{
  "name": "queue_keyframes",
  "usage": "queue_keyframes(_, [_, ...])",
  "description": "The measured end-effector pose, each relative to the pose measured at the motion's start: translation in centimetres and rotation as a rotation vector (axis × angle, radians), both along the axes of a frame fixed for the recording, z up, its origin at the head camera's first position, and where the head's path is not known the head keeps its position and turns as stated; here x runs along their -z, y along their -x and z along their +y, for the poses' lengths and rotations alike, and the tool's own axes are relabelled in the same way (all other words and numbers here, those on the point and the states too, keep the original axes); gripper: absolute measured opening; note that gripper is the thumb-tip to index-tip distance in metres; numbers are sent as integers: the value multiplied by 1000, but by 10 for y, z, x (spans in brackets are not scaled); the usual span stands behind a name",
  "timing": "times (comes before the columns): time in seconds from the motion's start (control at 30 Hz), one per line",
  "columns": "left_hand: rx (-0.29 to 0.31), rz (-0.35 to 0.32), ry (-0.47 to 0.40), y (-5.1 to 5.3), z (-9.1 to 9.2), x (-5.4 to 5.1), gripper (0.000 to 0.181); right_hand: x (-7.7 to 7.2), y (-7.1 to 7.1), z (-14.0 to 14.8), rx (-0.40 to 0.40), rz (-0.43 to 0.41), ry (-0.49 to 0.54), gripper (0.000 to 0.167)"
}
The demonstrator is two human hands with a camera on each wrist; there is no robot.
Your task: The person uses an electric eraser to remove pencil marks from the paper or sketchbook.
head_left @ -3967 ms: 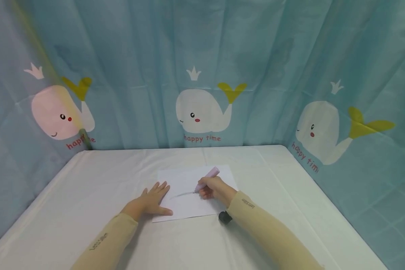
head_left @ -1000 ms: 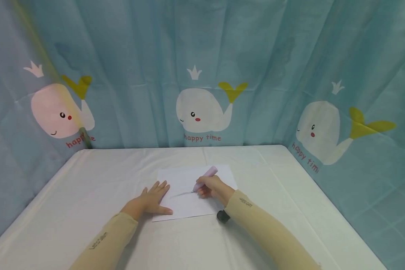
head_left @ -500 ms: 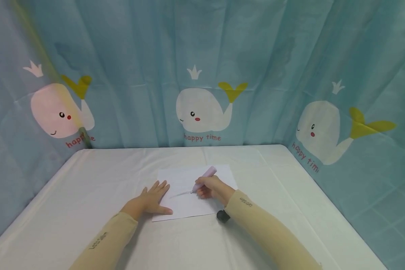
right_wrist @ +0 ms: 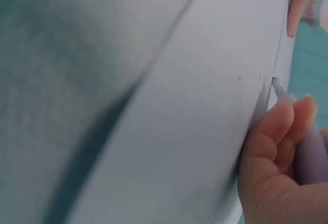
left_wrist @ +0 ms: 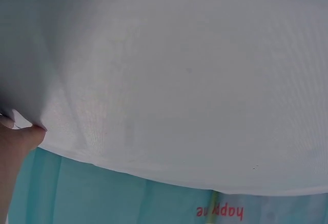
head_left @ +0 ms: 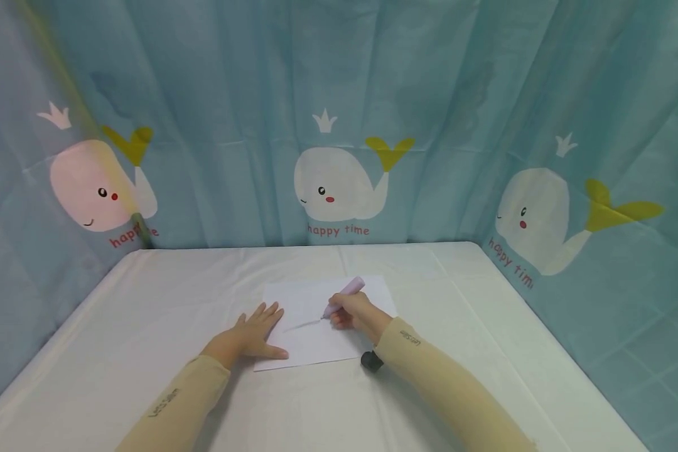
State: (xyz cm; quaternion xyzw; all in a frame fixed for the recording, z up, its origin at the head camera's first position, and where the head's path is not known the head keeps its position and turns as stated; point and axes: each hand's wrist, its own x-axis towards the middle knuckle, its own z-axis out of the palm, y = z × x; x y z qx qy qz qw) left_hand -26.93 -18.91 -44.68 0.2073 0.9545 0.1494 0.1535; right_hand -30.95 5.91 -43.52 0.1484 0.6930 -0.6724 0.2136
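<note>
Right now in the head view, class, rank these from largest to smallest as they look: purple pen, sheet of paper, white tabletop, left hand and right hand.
1. White tabletop
2. Sheet of paper
3. Left hand and right hand: too alike to rank
4. Purple pen, partly hidden

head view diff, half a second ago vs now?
The right hand and the lilac marker it grips have shifted slightly away from the person and a touch rightward; the tip now shows just beyond the right end of the grey line. Can't tell whether it has lifted. Nothing newly grasped or released. Unchanged: left hand spread on the paper, paper in place.
</note>
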Motion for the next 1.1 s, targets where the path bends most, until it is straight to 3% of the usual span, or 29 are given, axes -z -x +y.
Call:
queue_keyframes(0.3, [2,6,-10,-3,1,-5,106,1,2,1,5,24,16,17])
queue_keyframes(0.67, [-7,6,5,-2,1,-2,107,-1,0,0,-32,15,-8,15])
queue_keyframes(1.0, [-2,9,-9,-3,2,-4,106,0,2,-3,21,13,-8,12])
queue_keyframes(1.1, [-3,7,-6,-3,2,-3,107,1,1,-4,5,8,-15,12])
